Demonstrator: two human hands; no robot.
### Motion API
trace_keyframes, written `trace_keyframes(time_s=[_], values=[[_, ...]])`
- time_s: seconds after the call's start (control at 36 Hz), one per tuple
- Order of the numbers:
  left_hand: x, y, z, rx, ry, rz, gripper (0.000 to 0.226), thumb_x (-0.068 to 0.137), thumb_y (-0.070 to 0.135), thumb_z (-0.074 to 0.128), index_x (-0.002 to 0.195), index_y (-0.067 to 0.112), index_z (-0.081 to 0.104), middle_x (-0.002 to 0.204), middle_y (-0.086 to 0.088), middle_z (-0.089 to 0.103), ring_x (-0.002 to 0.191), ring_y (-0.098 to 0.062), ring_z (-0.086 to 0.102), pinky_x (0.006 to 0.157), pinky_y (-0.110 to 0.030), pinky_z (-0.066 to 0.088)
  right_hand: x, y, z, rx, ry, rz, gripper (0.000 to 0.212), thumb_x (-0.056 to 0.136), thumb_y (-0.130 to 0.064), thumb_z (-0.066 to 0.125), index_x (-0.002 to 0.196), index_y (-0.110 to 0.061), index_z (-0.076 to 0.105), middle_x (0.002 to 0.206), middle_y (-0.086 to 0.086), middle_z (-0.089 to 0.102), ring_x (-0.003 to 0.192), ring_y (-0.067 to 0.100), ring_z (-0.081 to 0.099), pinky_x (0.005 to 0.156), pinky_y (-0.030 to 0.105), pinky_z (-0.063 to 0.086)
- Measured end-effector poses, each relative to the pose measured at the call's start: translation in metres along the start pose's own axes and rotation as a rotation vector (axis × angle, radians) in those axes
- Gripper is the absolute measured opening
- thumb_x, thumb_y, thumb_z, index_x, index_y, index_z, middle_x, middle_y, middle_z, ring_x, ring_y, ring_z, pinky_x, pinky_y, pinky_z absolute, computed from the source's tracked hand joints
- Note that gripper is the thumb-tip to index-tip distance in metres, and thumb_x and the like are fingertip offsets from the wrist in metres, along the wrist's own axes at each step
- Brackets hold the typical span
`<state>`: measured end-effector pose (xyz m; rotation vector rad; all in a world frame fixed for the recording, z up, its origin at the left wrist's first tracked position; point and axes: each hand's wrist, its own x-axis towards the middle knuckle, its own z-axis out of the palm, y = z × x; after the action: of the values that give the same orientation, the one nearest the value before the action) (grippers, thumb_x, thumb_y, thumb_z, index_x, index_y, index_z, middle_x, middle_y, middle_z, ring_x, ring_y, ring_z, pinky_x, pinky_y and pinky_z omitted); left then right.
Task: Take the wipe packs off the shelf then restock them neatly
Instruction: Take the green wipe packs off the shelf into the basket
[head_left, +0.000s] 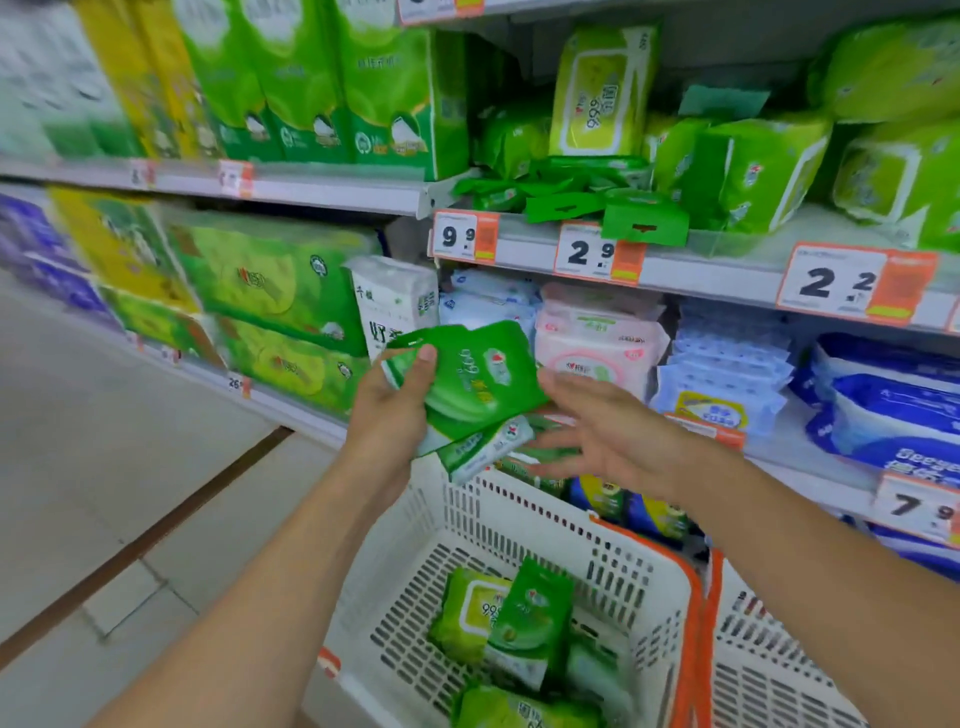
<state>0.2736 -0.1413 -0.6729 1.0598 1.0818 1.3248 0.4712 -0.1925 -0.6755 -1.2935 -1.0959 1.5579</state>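
My left hand (395, 410) grips a fanned stack of small green wipe packs (475, 384) above the white basket (415, 525), thumb pressed on the top pack. Just right of the stack, my right hand (608, 431) is spread with straight fingers; its fingertips reach under the lowest packs, blurred. More green wipe packs (514, 618) lie in the bottom of the basket. On the shelf above, flat green packs (571, 192) lie in a loose heap behind the 2.9 price tag (592, 254), and a larger lime pack (597, 88) stands upright behind them.
The shelf edge (701, 275) carries orange price tags. Pink and blue wipe packs (597, 348) fill the shelf below. Big green tissue bundles (280, 280) stand to the left. A second basket with orange handles (711, 623) adjoins the first. Tiled floor (104, 467) lies at left.
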Motion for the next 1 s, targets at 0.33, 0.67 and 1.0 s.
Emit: trace_keyframes(time_s=[0.33,0.67,1.0], values=[[0.012,0.007,-0.004,0.102,-0.039,0.003,0.027,0.097,0.047,0.055,0.099,0.029,0.076,0.111,0.010,0.072,0.109,-0.020,0.067,0.088,-0.040,0.056,0.018,-0.019,-0.040,-0.009,0.013,-0.175,0.017,0.097,-0.022,0.058,0.098,-0.010,0.069,0.087,0.007,0.076,0.069,0.016,0.071,0.060,0.030,0.060],[0.002,0.012,-0.011,0.048,-0.199,-0.100,0.035,0.100,-0.002,0.044,0.117,0.019,0.067,0.117,-0.012,0.071,0.093,-0.023,0.071,0.074,-0.034,0.062,0.007,0.025,-0.039,-0.533,0.051,0.131,0.062,0.082,-0.059,0.065,0.121,-0.011,0.064,0.116,0.005,0.065,0.097,0.018,0.063,0.093,0.041,0.055],[-0.006,-0.014,0.009,0.096,-0.165,-0.023,0.033,0.098,-0.006,0.048,0.109,0.018,0.067,0.113,-0.007,0.069,0.085,-0.018,0.071,0.067,-0.031,0.058,0.009,0.032,0.010,0.001,-0.136,-0.007,0.031,0.095,-0.040,0.061,0.116,-0.019,0.069,0.114,0.013,0.073,0.091,0.026,0.070,0.074,0.038,0.060]])
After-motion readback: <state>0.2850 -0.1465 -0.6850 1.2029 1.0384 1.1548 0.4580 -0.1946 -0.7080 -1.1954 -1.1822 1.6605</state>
